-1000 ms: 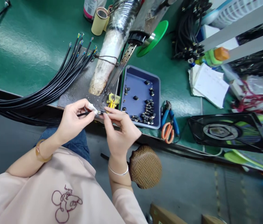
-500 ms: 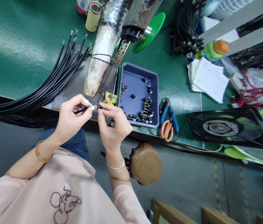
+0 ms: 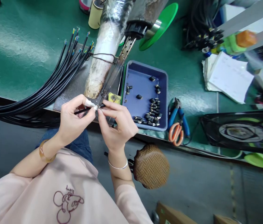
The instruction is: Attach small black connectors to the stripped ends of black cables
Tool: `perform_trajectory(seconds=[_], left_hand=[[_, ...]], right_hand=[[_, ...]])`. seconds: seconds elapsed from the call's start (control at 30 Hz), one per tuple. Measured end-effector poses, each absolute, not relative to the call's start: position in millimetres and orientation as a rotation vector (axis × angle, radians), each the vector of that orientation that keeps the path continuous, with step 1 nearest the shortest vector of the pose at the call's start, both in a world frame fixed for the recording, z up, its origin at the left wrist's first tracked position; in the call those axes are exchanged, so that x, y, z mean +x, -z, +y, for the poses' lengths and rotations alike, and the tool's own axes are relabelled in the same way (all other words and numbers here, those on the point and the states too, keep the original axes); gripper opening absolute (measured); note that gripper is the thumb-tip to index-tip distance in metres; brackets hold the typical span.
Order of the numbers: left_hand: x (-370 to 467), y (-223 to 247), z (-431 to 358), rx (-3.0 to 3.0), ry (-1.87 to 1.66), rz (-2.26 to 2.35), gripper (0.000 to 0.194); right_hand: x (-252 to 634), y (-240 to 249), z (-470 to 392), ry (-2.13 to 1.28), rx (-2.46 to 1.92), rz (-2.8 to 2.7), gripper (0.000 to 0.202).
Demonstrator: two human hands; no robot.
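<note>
The cable (image 3: pixel 83 110) lies at the near edge of the bench (image 3: pixel 187 77), its end between your two hands. Your left hand (image 3: pixel 76 116) pinches it between thumb and forefinger, close behind the end; your right hand (image 3: pixel 117 124) pinches a small dark part (image 3: pixel 102 105) against that end, mostly hidden by your fingertips. The cable looks light and springy, its jacket probably smooth, so grip the jacket near the end, where it should flex least. The part seems tiny and rigid; hold it by its black body, clear of the metal. The tip of the iron (image 3: pixel 125 51) stands just beyond your fingertips, beside a wrapped tube (image 3: pixel 97 59). Rightward are a sponge (image 3: pixel 114 98), a tray (image 3: pixel 165 93) of similar parts and pliers (image 3: pixel 174 113); leftward, a cable bundle (image 3: pixel 49 87).
</note>
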State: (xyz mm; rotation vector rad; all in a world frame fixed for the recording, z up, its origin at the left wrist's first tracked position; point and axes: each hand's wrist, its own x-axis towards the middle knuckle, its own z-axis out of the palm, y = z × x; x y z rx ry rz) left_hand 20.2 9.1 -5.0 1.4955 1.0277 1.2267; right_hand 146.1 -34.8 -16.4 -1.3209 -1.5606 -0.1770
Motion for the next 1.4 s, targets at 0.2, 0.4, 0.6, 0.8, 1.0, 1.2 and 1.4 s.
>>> perform_trajectory(seconds=[0.2,0.4,0.6,0.8,1.0,1.2,1.4], left_hand=[[15.0,6.4,6.3,1.47,-1.171,1.009,0.014],[14.1,5.7,3.4,1.482,-1.131,1.027,0.014],[1.5,2.8,-5.5,1.578,-0.855,0.921,0.014],[-27.1,20.5,-27.6,2.054,-0.165,0.72,0.01],[-67.0,15.4,-21.9,2.074,-0.663,1.005,0.013],[-95.2,-3.0,-11.9,2.026,-0.96,1.27,0.011],[-129.0,-10.6,1.7,2.353,-1.13,1.534,0.024]], right_hand=[[149.8,20.0,-41.1,0.138,-1.288,-1.653,0.017],[149.9,20.4,-44.7,0.132,-1.29,-1.653,0.017],[153.1,24.5,-51.0,0.001,-1.231,-1.511,0.014],[163.1,21.3,-51.6,0.1,-1.105,-1.214,0.005],[164.3,23.5,-54.2,0.175,-1.124,-1.141,0.006],[156.4,21.3,-58.6,0.208,-1.142,-1.13,0.007],[153.4,13.6,-61.3,0.309,-1.13,-1.131,0.01]])
